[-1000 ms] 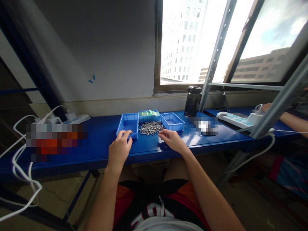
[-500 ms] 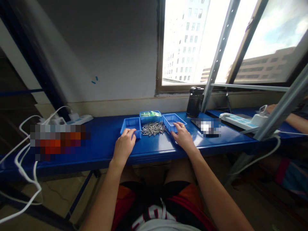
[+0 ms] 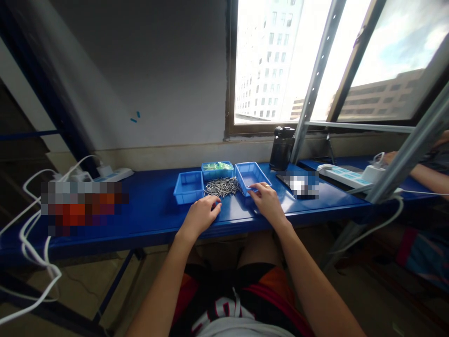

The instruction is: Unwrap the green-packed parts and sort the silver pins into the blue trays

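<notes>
A pile of small metal pieces [image 3: 222,186] lies on the blue table between blue bins. The left bin [image 3: 188,188] and the right bin [image 3: 249,175] show bare insides. Behind the pile, a third bin [image 3: 209,174] holds a green and clear plastic bag [image 3: 218,166]. My left hand [image 3: 204,213] rests at the table in front of the pile, fingers apart and curved, holding nothing visible. My right hand [image 3: 265,199] is at the near edge of the right bin, its thumb and fingers close together; whatever may be between them is too small to name.
A black bottle [image 3: 281,149] stands behind the right bin, and a dark flat object, partly pixelated, lies right of it. White power strips [image 3: 347,177] and cables are at both sides. A person's arm [image 3: 426,177] reaches in at far right.
My left hand has moved right and nearer to me, from the left bin to in front of the pile. My right hand has shifted slightly toward me and its fingers have drawn together.
</notes>
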A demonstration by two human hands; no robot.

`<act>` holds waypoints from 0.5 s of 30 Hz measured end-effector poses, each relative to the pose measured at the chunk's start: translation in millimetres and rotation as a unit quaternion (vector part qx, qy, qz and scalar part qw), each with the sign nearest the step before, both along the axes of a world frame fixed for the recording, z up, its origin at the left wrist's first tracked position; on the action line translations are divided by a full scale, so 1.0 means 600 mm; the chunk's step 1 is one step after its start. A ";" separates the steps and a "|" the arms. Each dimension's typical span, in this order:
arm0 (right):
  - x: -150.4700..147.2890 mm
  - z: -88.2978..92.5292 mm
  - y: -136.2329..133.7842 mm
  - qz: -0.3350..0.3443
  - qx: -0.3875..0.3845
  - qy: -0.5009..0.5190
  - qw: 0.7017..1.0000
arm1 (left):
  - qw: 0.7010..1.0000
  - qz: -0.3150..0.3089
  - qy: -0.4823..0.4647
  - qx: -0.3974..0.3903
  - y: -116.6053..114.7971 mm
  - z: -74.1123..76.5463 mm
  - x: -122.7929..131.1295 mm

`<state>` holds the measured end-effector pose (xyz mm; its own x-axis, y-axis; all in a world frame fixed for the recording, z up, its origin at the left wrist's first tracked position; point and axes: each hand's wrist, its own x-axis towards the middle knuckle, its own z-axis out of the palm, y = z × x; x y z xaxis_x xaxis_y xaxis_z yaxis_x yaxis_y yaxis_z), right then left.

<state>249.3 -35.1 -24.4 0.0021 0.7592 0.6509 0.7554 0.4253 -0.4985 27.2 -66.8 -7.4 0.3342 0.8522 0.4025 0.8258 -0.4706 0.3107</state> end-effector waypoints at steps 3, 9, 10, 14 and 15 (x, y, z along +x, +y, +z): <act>-0.001 0.001 -0.002 0.008 -0.001 0.012 1.000 | 0.999 -0.019 -0.039 -0.018 0.001 0.000 -0.006; -0.001 0.001 -0.003 0.009 -0.002 0.007 1.000 | 0.996 -0.030 -0.079 -0.030 0.002 -0.003 -0.007; -0.001 0.001 -0.002 0.006 -0.001 0.006 1.000 | 0.995 -0.029 -0.085 -0.032 0.003 -0.004 -0.007; 0.000 0.000 0.002 -0.005 -0.004 0.000 1.000 | 0.995 -0.014 -0.098 -0.027 0.008 -0.007 -0.008; 0.000 0.000 0.003 -0.008 -0.008 -0.002 1.000 | 0.995 -0.003 -0.098 -0.024 0.009 -0.008 -0.008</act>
